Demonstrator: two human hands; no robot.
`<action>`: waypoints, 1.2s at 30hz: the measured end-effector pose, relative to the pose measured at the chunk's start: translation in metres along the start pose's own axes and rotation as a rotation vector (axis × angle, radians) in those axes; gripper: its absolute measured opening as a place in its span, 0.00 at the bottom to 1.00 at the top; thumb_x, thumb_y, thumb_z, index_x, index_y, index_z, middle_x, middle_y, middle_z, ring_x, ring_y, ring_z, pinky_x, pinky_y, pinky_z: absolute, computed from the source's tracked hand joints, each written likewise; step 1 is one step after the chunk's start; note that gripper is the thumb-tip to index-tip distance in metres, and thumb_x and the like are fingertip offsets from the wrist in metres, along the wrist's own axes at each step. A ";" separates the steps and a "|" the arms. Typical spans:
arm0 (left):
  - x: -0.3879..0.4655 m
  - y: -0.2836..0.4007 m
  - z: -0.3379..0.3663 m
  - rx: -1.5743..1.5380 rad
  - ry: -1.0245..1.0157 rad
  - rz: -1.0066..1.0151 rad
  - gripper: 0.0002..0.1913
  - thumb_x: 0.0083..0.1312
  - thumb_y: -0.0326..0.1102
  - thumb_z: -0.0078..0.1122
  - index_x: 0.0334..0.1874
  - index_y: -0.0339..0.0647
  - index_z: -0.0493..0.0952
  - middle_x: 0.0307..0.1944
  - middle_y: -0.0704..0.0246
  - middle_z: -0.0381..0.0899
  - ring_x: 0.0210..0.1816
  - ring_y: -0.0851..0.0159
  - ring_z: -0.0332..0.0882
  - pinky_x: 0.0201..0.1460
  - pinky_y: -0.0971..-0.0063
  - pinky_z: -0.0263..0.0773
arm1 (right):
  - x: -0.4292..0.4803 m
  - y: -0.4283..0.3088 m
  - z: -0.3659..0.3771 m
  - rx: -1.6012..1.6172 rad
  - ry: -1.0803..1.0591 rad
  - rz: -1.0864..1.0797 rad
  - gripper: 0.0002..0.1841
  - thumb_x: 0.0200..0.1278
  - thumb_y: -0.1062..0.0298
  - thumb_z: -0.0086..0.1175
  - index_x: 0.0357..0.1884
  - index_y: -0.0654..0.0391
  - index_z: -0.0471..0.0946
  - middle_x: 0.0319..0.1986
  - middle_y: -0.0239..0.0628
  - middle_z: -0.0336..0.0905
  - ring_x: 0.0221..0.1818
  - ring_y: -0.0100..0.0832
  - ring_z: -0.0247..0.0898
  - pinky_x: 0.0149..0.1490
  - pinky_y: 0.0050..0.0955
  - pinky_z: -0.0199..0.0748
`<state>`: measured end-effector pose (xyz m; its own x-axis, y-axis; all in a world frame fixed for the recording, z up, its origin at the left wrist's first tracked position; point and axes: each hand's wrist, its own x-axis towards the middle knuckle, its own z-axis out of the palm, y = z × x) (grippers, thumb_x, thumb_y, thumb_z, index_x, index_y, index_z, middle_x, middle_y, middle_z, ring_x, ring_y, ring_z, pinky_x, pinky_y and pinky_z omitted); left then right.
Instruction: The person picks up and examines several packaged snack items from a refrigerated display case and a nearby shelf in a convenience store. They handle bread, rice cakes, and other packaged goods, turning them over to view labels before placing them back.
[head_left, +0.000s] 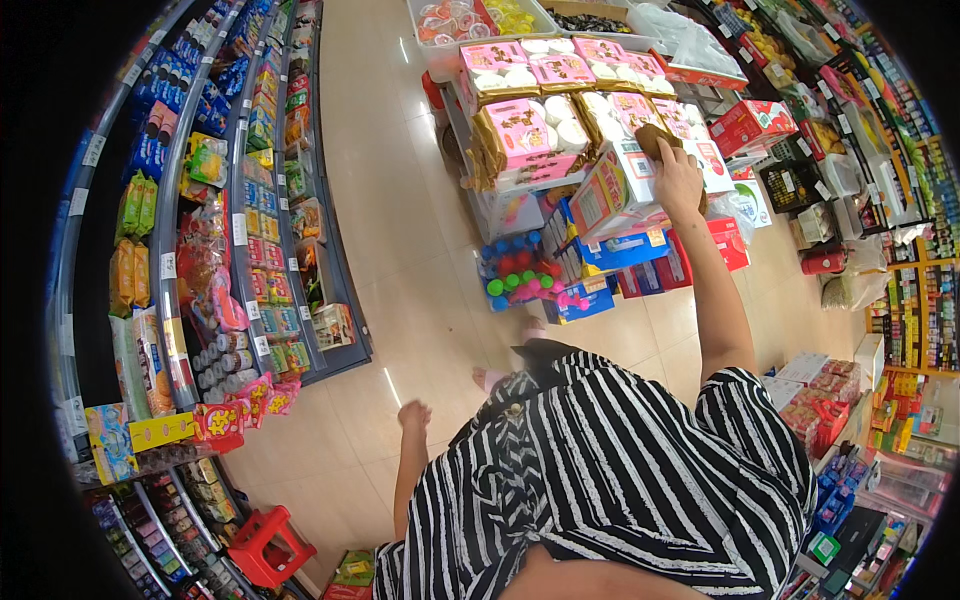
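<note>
My right hand (677, 180) reaches forward and grips a brown cloth (651, 142), pressing it on the top of a white printed carton (611, 184). Part of the cloth shows past my fingers and beside my wrist. Just behind that carton are stacked packs of round white cakes in pink and gold wrapping (529, 135). Low at my side, above the tiled floor, hangs my left hand (414, 414), its fingers curled and nothing visible in it.
Snack shelves (345, 352) run along the left. A red plastic stool (271, 546) stands lower left. Bottles with coloured caps (521, 274) and blue cartons (585, 300) sit low in front of the display. Red-wrapped packs (825, 390) are stacked at my right. A red carton (752, 127) lies beyond my right hand.
</note>
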<state>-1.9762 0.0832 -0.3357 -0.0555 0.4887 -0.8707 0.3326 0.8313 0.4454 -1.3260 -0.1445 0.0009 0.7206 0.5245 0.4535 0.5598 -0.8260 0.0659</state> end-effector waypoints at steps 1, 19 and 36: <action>-0.009 0.027 0.031 0.036 -0.099 0.051 0.09 0.67 0.35 0.54 0.44 0.38 0.75 0.28 0.64 0.80 0.24 0.63 0.80 0.19 0.75 0.71 | 0.002 -0.002 -0.005 0.006 -0.010 0.002 0.24 0.62 0.63 0.53 0.62 0.49 0.71 0.45 0.40 0.78 0.47 0.45 0.73 0.50 0.43 0.72; -0.257 0.383 0.364 0.141 -0.615 0.703 0.16 0.69 0.43 0.58 0.48 0.36 0.74 0.36 0.65 0.80 0.30 0.69 0.80 0.26 0.77 0.73 | 0.014 -0.006 -0.022 0.015 0.021 -0.013 0.22 0.60 0.60 0.57 0.53 0.60 0.71 0.34 0.38 0.72 0.40 0.39 0.72 0.41 0.36 0.73; -0.237 0.376 0.394 -0.091 -0.310 1.153 0.09 0.71 0.34 0.54 0.35 0.36 0.73 0.28 0.73 0.74 0.32 0.76 0.68 0.36 0.77 0.67 | 0.020 -0.011 -0.027 0.049 0.040 0.061 0.23 0.59 0.60 0.59 0.55 0.56 0.72 0.39 0.38 0.73 0.43 0.41 0.71 0.43 0.39 0.70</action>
<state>-1.4670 0.1755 -0.0437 0.4647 0.8844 0.0438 -0.0312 -0.0331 0.9990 -1.3286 -0.1302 0.0329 0.7377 0.4643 0.4902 0.5356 -0.8444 -0.0063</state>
